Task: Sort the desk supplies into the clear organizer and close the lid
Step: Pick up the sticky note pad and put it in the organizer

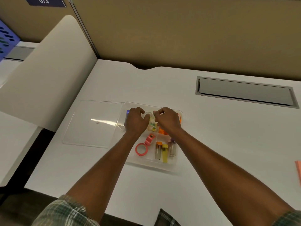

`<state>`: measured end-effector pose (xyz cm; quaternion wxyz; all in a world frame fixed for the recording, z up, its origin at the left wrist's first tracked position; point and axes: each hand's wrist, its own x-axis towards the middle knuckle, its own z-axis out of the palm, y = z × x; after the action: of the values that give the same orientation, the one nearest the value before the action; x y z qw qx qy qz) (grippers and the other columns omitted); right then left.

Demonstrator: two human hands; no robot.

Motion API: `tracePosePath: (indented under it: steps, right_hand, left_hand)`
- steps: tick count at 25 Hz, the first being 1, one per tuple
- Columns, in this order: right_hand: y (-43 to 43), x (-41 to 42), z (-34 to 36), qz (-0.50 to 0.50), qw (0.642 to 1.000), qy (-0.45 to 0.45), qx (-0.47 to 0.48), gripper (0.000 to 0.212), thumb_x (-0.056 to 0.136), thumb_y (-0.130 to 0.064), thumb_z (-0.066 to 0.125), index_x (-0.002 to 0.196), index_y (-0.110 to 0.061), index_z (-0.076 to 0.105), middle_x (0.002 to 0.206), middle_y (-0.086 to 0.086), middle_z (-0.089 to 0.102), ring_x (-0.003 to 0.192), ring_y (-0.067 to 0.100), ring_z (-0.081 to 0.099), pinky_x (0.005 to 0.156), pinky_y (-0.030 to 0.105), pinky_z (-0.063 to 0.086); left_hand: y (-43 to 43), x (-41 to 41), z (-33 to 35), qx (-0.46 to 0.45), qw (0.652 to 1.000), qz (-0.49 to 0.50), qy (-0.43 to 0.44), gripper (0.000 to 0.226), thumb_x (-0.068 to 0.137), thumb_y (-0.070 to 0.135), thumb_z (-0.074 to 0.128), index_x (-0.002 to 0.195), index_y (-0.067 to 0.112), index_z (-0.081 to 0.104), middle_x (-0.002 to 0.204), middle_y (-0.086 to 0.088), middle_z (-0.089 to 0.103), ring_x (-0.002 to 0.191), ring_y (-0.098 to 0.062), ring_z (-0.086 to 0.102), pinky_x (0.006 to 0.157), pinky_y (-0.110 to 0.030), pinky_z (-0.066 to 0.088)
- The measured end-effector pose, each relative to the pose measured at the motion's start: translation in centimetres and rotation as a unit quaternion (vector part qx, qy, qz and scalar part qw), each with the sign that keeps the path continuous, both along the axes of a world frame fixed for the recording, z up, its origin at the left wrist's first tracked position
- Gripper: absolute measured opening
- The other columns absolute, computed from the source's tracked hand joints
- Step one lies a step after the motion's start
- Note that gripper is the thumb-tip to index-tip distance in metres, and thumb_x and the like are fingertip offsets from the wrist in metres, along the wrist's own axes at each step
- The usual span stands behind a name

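Where partitions (179, 30) meet, a desk (146, 185) sits.

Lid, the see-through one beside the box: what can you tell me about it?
The lid is a flat, clear plastic rectangle with rounded corners and a small nub near its middle. It is off the organizer and lies flat on the white desk, just to the organizer's left, with its right edge meeting the organizer's side. A streak of light glints on its surface, and the desk shows through it.

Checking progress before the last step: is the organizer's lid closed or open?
Open. The clear lid lies flat on the desk left of the organizer, whose compartments are uncovered.
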<state>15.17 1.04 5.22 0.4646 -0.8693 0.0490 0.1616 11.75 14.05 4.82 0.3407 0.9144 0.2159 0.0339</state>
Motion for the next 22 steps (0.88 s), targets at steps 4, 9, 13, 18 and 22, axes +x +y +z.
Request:
tracePosePath:
  steps: [4, 9, 13, 18, 22]
  right_hand:
    - [-5.7, -1.5, 0.7, -0.021, 1.0, -0.004, 0.011, 0.028, 0.077, -0.055, 0.053, 0.082, -0.03, 0.064, 0.088, -0.006, 0.073, 0.083, 0.02, 0.071, 0.079, 0.044, 0.06]
    - [-14.1, -3.5, 0.2, -0.07, 0.997, 0.005, 0.009, 0.035, 0.076, -0.061, 0.05, 0.081, -0.03, 0.064, 0.082, -0.009, 0.074, 0.079, 0.016, 0.071, 0.076, 0.044, 0.06]
    - [-21.5, -5.4, -0.7, -0.102, 0.995, 0.012, -0.012, 0.033, 0.081, -0.06, 0.051, 0.084, -0.03, 0.064, 0.083, -0.01, 0.073, 0.079, 0.014, 0.071, 0.081, 0.04, 0.058]
    - [-31.1, -7.6, -2.4, -0.149, 0.985, 0.027, -0.084, 0.023, 0.088, -0.05, 0.058, 0.086, -0.028, 0.063, 0.087, -0.011, 0.07, 0.09, 0.014, 0.066, 0.078, 0.031, 0.05]
    - [-38.7, -9.8, -4.5, -0.16, 0.966, -0.003, -0.204, 0.032, 0.089, -0.045, 0.061, 0.111, -0.022, 0.061, 0.111, 0.004, 0.062, 0.104, 0.025, 0.061, 0.084, 0.037, 0.051]
  left_hand:
    - [-5.7, -0.4, 0.9, -0.015, 0.998, -0.051, -0.018, 0.029, 0.088, 0.037, 0.068, 0.105, 0.013, 0.068, 0.107, -0.006, 0.067, 0.092, -0.014, 0.062, 0.074, -0.023, 0.043]
    - [-14.4, -1.5, 0.8, -0.055, 0.992, -0.113, -0.026, 0.023, 0.087, 0.035, 0.067, 0.096, 0.013, 0.069, 0.096, -0.004, 0.066, 0.087, -0.017, 0.062, 0.07, -0.024, 0.04]
    - [-21.5, -2.6, -0.5, -0.054, 0.985, -0.166, 0.003, 0.024, 0.088, 0.038, 0.066, 0.1, 0.016, 0.067, 0.1, -0.001, 0.063, 0.087, -0.014, 0.06, 0.071, -0.023, 0.041]
    - [-29.1, -3.8, -2.6, -0.016, 0.969, -0.238, 0.064, 0.03, 0.086, 0.039, 0.066, 0.107, 0.018, 0.063, 0.109, -0.002, 0.058, 0.093, -0.018, 0.06, 0.076, -0.028, 0.044]
    - [-33.5, -5.1, -4.8, 0.117, 0.931, -0.338, 0.07, 0.052, 0.088, 0.041, 0.061, 0.133, 0.017, 0.051, 0.131, -0.008, 0.048, 0.115, -0.026, 0.053, 0.089, -0.038, 0.046]
